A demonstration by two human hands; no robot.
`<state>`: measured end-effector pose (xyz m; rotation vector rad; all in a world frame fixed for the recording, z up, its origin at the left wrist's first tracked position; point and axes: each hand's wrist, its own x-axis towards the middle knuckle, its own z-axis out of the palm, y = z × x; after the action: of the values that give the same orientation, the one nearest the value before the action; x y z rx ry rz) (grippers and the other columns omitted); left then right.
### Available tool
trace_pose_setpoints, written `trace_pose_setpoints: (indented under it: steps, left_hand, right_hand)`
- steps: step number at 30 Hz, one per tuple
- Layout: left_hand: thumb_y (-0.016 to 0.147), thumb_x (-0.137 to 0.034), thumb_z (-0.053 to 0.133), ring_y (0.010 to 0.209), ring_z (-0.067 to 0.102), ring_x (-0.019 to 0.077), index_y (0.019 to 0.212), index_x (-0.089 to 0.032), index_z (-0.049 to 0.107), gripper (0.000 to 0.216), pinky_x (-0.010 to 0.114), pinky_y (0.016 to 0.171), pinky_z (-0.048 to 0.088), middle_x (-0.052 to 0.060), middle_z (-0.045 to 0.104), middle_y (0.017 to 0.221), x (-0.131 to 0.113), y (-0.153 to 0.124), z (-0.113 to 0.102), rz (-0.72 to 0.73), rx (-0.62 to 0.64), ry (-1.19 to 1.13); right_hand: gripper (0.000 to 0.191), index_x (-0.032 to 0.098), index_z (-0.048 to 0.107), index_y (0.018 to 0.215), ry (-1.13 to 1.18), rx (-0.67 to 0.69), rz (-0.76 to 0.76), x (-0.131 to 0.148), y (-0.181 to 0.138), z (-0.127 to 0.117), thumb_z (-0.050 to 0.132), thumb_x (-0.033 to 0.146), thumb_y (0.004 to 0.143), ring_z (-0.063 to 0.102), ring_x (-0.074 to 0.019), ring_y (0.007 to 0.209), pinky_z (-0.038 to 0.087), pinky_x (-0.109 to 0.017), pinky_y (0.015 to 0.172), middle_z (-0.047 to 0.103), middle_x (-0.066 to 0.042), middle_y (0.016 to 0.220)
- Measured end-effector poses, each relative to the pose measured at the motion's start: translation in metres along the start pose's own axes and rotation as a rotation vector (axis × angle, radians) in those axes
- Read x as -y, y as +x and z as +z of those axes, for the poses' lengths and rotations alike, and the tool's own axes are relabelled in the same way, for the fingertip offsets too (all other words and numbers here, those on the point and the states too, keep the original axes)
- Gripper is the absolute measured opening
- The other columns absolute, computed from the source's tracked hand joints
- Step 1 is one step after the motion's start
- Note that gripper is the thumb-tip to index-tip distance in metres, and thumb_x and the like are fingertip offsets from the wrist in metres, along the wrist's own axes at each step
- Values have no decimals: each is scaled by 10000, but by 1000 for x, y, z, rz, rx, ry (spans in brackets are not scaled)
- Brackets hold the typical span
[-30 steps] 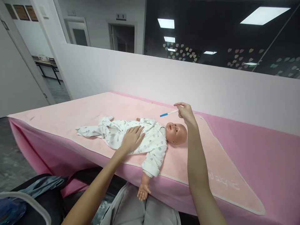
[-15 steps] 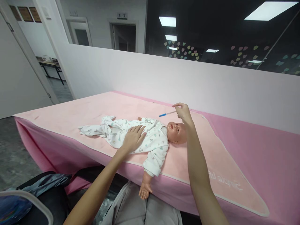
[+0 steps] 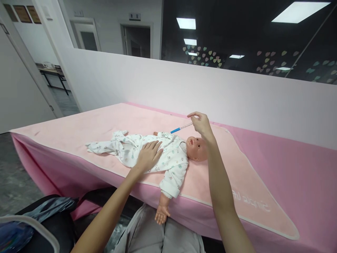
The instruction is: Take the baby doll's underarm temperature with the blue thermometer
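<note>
Blue-tipped stick (image 3: 177, 130) rests pinched by its clear end in the right grip (image 3: 201, 123).
It looks light, stiff and smooth, perhaps fragile, so the clear end seems a sensible hold. Its blue tip points left of that grip, near the far sleeve (image 3: 165, 134) of the doll (image 3: 172, 151). Further left, the left grip (image 3: 149, 154) lies flat on the doll's body, fingers extended, clasping nothing.

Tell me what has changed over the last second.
The right hand has moved left, toward the foot end of the bald, plastic-looking baby doll in white printed clothes, carrying the slim, clear stick with a blue end. Nothing was newly grasped or let go. The doll stayed put, with the left hand resting on its clothed front.
</note>
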<state>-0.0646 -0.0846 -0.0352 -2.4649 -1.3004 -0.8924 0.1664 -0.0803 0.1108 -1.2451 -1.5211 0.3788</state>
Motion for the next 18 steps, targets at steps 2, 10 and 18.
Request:
trace_pose_setpoints:
  steps: [2, 10, 18]
  left_hand:
    - [931, -378, 250, 1180, 445, 232, 1277, -185, 463, 450, 389, 984, 318, 75, 523, 1273, 0, 0, 0, 1, -3, 4]
    - [929, -382, 256, 1174, 451, 236, 1275, -188, 467, 449, 397, 984, 319, 84, 528, 1265, -2, -1, 0, -8, -16, -17]
    - [922, -376, 277, 1189, 436, 249, 1266, -183, 478, 442, 414, 995, 304, 99, 523, 1267, -2, -3, -2, -26, -16, -74]
  right_hand:
    - [230, 171, 635, 809, 16, 10, 9, 2, -1, -1, 427, 182, 712, 216, -45, 362, 183, -184, 372, 240, 92, 435]
    - [190, 166, 622, 866, 147, 29, 15, 23, -12, -7, 481, 245, 767, 204, -36, 373, 197, -184, 372, 235, 93, 459]
    - [245, 170, 624, 687, -264, 176, -82, 31, -71, -18, 515, 352, 810, 494, -99, 524, 358, -215, 531, 547, 10, 571]
